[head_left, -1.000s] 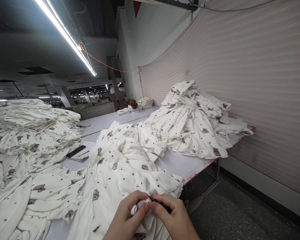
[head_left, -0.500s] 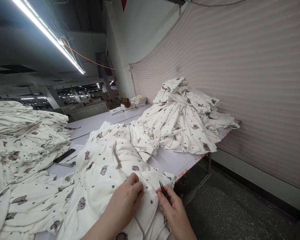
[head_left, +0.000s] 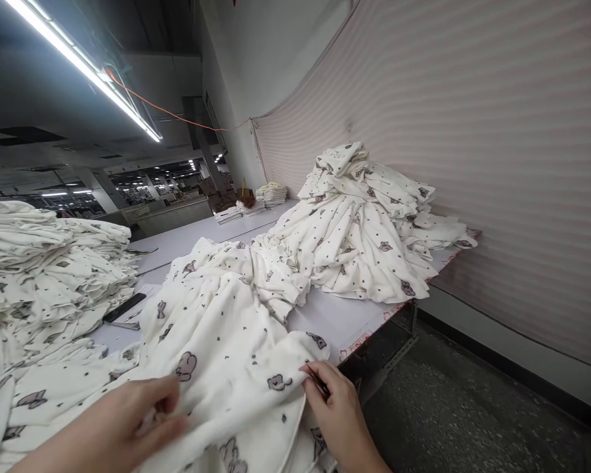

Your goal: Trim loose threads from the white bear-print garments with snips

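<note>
A white, soft garment fabric [head_left: 226, 328] with grey-brown animal prints and small dark dots lies loosely before me on the table. My right hand [head_left: 335, 410] pinches its right-hand edge between thumb and forefinger. In the same palm sits a slim dark tool [head_left: 319, 381], seemingly thread snips, mostly hidden by the fingers. To the left, over the fabric, is my left hand [head_left: 128, 420], slightly blurred. Its fingers curl while the thumb stands apart from the forefinger, with nothing visibly gripped. A fold of the cloth runs between the two hands.
A tall pile of matching cloth [head_left: 354, 230] stands farther back on the table [head_left: 325, 315]. More stacks [head_left: 54, 276] fill the left side, beside a black phone [head_left: 125, 307] on papers. Folded white pieces [head_left: 270, 194] lie at the far end. A striped sheet [head_left: 473, 131] hangs at right.
My left hand has moved left and nearer me, its thumb and forefinger now apart. The fabric has shifted and its prints lie differently. The right hand stays close to the edge, its tool turned lower.
</note>
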### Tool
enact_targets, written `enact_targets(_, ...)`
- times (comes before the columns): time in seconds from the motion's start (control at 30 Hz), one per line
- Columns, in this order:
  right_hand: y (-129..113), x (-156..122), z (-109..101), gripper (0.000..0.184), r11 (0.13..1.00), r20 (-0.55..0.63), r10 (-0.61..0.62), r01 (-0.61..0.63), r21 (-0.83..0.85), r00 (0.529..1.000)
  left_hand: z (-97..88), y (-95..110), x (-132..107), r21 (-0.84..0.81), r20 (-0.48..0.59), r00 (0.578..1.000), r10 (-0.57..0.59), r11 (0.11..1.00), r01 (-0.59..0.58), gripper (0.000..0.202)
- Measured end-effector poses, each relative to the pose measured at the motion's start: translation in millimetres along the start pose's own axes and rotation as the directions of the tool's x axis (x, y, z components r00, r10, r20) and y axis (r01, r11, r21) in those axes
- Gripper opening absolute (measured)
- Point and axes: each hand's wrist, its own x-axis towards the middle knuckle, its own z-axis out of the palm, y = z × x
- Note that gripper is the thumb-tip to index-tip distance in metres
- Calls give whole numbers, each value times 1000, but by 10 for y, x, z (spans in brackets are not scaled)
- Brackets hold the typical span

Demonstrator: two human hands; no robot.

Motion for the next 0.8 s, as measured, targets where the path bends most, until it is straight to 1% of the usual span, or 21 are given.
enact_targets(0.03,-37,-2,-11,19,999,-5,-17,17,31,1000,49,49,-8,106,83,996,-15,994,6,36)
enact_targets(0.07,-73,-9,-22,19,998,-13,-32,32,62,999,126,121,-10,204,142,990,-23,979,-6,43)
enact_targets(0.1,-110,-21,-30,18,995,-21,-48,50,86,999,229,210,-7,271,149,989,-12,962,-30,55)
enact_targets(0.13,-149,-35,-34,17,992,-24,-72,74,104,997,352,307,-1,296,128,991,46,952,-83,68)
enact_targets(0.17,-188,-52,-32,17,987,-23,-102,104,120,995,484,403,8,291,101,984,148,941,-171,77)
enact_targets(0.2,-224,-71,-24,18,981,-16,-136,137,138,991,614,487,18,261,78,961,267,925,-278,72)
enact_targets(0.27,-274,-116,6,19,964,15,-190,184,190,982,822,594,35,166,-7,893,451,881,-444,34)
enact_targets(0.3,-281,-144,24,18,960,25,-190,180,215,981,887,609,40,113,-69,863,500,863,-492,20)
enact_targets(0.33,-273,-174,41,18,959,31,-172,160,233,985,922,600,42,68,-140,842,521,854,-516,16)
enact_targets(0.37,-255,-206,54,25,962,33,-141,129,239,989,931,573,41,35,-210,825,524,847,-530,15)
enact_targets(0.4,-229,-238,61,36,968,31,-105,95,232,994,921,533,36,15,-275,807,523,841,-540,14)
enact_targets(0.43,-204,-266,61,47,976,25,-70,63,211,997,899,488,29,10,-324,784,530,830,-558,14)
enact_targets(0.47,-183,-289,53,50,982,22,-50,45,181,999,872,444,19,13,-356,754,552,810,-587,17)
enact_targets(0.5,-173,-306,36,43,988,23,-51,47,149,998,848,406,9,17,-368,718,590,777,-629,20)
enact_targets(0.53,-176,-314,12,31,991,25,-66,62,119,998,830,378,-1,10,-366,681,634,734,-679,22)
enact_targets(0.57,-192,-317,-19,19,992,29,-85,82,97,996,819,360,-11,-11,-355,650,671,693,-721,24)
enact_targets(0.6,-217,-315,-54,12,992,37,-98,95,88,994,816,352,-21,-39,-342,629,698,658,-752,25)
enact_targets(0.63,-247,-313,-92,10,991,49,-104,100,87,993,818,352,-30,-66,-331,621,711,639,-766,27)
enact_targets(0.7,-305,-314,-167,10,992,83,-98,90,92,992,830,364,-48,-101,-326,630,705,637,-764,29)
enact_targets(0.73,-326,-322,-199,14,991,107,-101,91,94,989,835,373,-56,-104,-334,633,698,641,-761,30)
enact_targets(0.8,-354,-349,-247,22,987,150,-149,137,88,977,841,390,-72,-93,-358,620,698,634,-768,30)
